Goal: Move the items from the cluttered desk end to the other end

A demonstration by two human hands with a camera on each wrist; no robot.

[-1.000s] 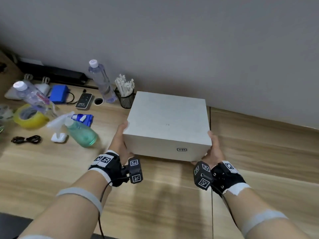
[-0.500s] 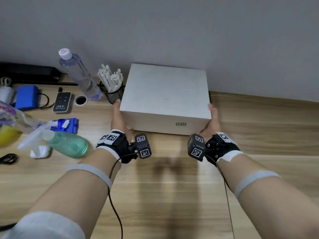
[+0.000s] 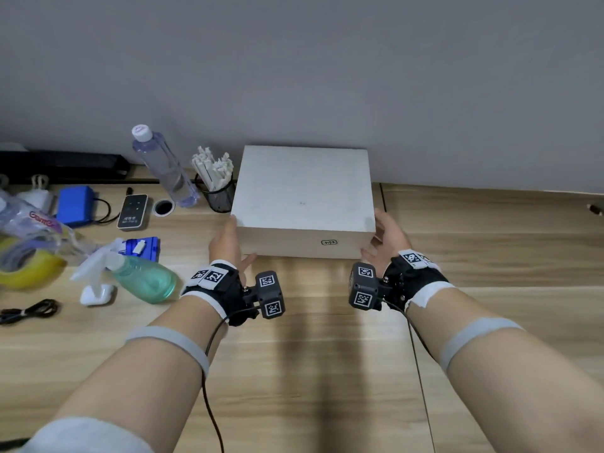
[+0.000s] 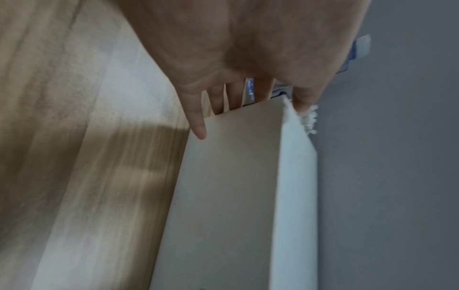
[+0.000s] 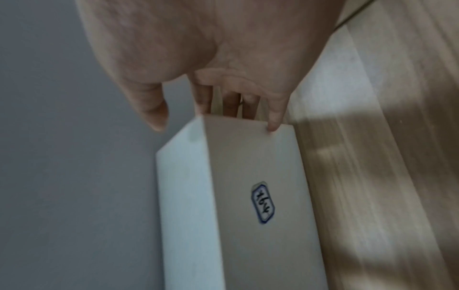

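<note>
A white rectangular box (image 3: 304,194) with a small label on its front rests on the wooden desk (image 3: 490,243), its back against the grey wall. My left hand (image 3: 227,245) lies flat along the box's left end with straight fingers. My right hand (image 3: 389,233) is at the right end, fingers straight and spread, a little off the side. In the left wrist view the fingers (image 4: 198,125) reach past the edge of the box (image 4: 236,196). In the right wrist view the little finger (image 5: 273,121) touches a corner of the box (image 5: 223,196).
Left of the box stand a mesh cup of white sticks (image 3: 217,188) and a clear water bottle (image 3: 166,168). Further left lie a green spray bottle (image 3: 143,282), a black remote (image 3: 132,212), a blue pack (image 3: 75,206), yellow tape (image 3: 26,269), an earbud case (image 3: 96,294) and a cable (image 3: 29,310).
The box has gone back toward the wall and now sits on the desk. Both hands have loosened from its ends, the right one drawing slightly away.
</note>
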